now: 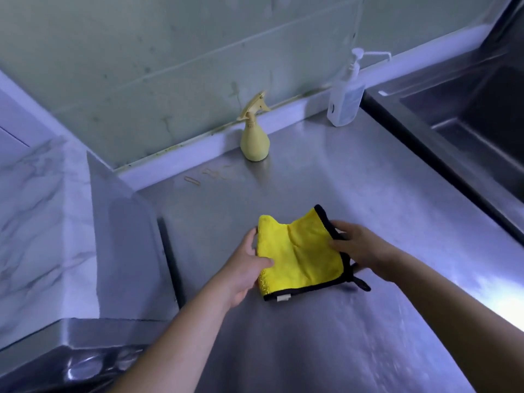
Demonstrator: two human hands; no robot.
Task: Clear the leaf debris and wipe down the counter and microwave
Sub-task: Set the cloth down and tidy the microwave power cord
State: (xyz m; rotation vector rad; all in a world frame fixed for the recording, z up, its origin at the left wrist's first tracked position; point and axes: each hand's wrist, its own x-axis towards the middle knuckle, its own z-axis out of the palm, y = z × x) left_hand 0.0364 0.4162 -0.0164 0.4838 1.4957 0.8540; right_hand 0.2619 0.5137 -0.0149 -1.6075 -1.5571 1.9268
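- A person's left hand (249, 262) and right hand (360, 248) are pinching opposite edges of a folded yellow microfibre cloth with black trim (300, 251), well in front of the pale-yellow plastic spray bottle (254, 140).
- Squaring the fold is looking wise (a flat pad sweeps cleaner), with thin tan leaf scraps (192, 180) lying just left of that bottle.

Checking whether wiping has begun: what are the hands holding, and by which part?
The folded yellow microfibre cloth with black trim: the left hand grips its left edge, the right hand grips its black-trimmed right edge.
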